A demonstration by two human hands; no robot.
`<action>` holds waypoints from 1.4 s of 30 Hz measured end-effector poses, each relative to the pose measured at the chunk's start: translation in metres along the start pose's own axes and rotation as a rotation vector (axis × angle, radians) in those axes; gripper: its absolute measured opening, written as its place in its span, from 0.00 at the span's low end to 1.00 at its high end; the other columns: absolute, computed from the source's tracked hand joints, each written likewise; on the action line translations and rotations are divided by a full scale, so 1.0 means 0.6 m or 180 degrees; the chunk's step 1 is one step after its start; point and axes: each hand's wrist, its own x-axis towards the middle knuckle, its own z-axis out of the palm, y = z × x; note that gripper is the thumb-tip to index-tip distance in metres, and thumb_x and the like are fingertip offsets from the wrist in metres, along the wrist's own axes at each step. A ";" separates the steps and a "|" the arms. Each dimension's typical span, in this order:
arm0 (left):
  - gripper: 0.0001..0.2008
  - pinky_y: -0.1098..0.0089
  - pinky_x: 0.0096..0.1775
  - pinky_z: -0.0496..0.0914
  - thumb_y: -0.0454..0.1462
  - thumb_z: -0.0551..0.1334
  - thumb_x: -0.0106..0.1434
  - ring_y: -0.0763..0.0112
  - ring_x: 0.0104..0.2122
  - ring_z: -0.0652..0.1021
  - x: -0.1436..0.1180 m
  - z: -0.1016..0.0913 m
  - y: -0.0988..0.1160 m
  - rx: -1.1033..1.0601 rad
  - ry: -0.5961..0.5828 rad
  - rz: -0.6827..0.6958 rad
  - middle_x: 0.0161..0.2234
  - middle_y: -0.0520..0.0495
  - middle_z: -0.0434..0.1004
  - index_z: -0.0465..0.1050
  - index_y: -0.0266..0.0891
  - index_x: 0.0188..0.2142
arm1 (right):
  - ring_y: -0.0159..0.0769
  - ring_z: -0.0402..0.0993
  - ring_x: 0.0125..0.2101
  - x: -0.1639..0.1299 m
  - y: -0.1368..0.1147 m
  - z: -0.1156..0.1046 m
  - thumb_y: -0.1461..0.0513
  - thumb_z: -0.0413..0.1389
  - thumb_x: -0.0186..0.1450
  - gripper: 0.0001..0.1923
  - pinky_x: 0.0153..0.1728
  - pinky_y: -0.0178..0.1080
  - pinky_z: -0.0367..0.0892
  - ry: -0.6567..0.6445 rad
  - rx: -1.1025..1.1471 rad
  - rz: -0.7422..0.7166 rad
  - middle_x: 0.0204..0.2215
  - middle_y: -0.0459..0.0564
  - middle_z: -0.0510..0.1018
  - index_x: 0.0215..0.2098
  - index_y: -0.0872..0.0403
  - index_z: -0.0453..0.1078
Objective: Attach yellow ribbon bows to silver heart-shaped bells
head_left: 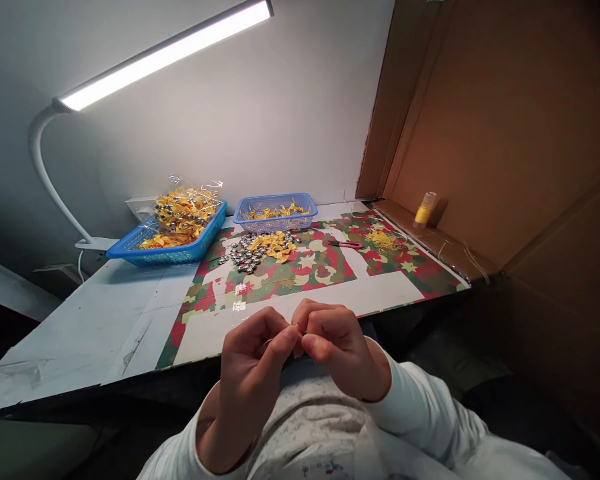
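My left hand (255,360) and my right hand (337,343) meet in front of my chest, just off the table's near edge. Thumbs and forefingers of both are pinched together, tip against tip. A thin thread (267,343) shows by my left fingers, and a fine line runs between the fingertips; most of it is hidden. Beyond the hands, a pile of shiny silver bells or beads (245,253) lies beside yellow petal-like pieces (277,247) on a camouflage-patterned sheet (300,283).
A blue basket (200,248) at the back left holds yellow pieces and a clear bag. Another blue basket (275,223) contains yellow pieces. Red-handled snips (347,245), yellow threads (384,240) and a yellow-filled bottle (424,210) are to the right. A lamp (170,57) hangs over the left; cardboard walls (500,127) the right.
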 end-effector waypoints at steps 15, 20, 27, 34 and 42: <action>0.13 0.77 0.22 0.61 0.37 0.65 0.58 0.78 0.19 0.65 0.001 0.000 -0.005 -0.0181 -0.0048 0.0042 0.17 0.55 0.66 0.69 0.38 0.19 | 0.30 0.65 0.25 -0.001 0.000 0.000 0.63 0.53 0.63 0.16 0.28 0.35 0.63 -0.0027 -0.0060 -0.0012 0.22 0.46 0.69 0.18 0.53 0.58; 0.13 0.77 0.22 0.62 0.37 0.64 0.58 0.78 0.19 0.66 -0.001 0.001 -0.003 -0.0160 -0.0026 0.0011 0.17 0.55 0.66 0.70 0.38 0.19 | 0.29 0.65 0.26 -0.001 0.001 0.000 0.64 0.53 0.62 0.16 0.27 0.34 0.63 -0.0003 -0.0019 -0.0002 0.21 0.46 0.69 0.17 0.53 0.57; 0.13 0.77 0.21 0.61 0.37 0.65 0.58 0.78 0.19 0.65 0.000 0.000 -0.004 -0.0138 -0.0026 -0.0023 0.17 0.54 0.66 0.69 0.38 0.19 | 0.30 0.65 0.25 0.000 0.000 0.001 0.62 0.53 0.62 0.17 0.27 0.35 0.63 -0.0014 -0.0099 0.0042 0.21 0.46 0.69 0.17 0.53 0.57; 0.13 0.78 0.21 0.61 0.37 0.65 0.58 0.79 0.19 0.65 0.000 0.000 -0.003 -0.0216 -0.0024 -0.0074 0.17 0.54 0.66 0.70 0.37 0.19 | 0.30 0.65 0.25 -0.001 0.001 0.000 0.63 0.53 0.63 0.16 0.28 0.35 0.63 -0.0028 -0.0034 0.0000 0.22 0.46 0.69 0.18 0.53 0.58; 0.13 0.77 0.22 0.61 0.38 0.65 0.58 0.78 0.19 0.65 0.001 -0.001 -0.004 -0.0237 -0.0053 -0.0074 0.17 0.54 0.66 0.69 0.37 0.19 | 0.29 0.65 0.25 -0.001 0.002 0.001 0.63 0.53 0.62 0.16 0.28 0.35 0.63 -0.0026 0.0016 -0.0060 0.21 0.45 0.69 0.18 0.53 0.57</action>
